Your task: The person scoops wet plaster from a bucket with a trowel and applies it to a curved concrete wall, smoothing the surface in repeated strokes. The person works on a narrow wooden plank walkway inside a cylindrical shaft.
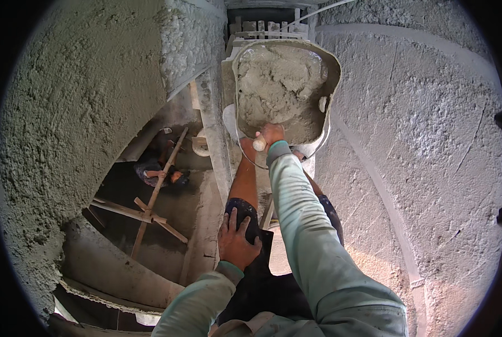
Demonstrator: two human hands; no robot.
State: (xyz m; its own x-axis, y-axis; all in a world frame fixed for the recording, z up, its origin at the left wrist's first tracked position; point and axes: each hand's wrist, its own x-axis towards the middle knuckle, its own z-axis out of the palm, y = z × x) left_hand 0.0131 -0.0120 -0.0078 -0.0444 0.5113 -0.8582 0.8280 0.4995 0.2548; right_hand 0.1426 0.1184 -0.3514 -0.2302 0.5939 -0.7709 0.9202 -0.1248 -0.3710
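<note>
My right hand (273, 134) is closed round the pale, round-ended handle of what looks like a trowel (259, 142). Its blade is hidden by my hand and the mortar. The hand is over the near edge of a wide bucket (333, 73) with a thin wire bail. Wet grey mortar (279, 76) fills much of this bucket, heaped toward the far side and lower near my hand. On my left knee, my left hand (238, 240) lies with its fingers spread, holding nothing.
Rough grey plastered walls rise at left (88, 90) and right (419, 129). A narrow upright board (212, 123) stands left of the bucket. Down in the opening at left are crossed wooden poles (147, 215) and another person (160, 171). Slats (267, 28) stand behind the bucket.
</note>
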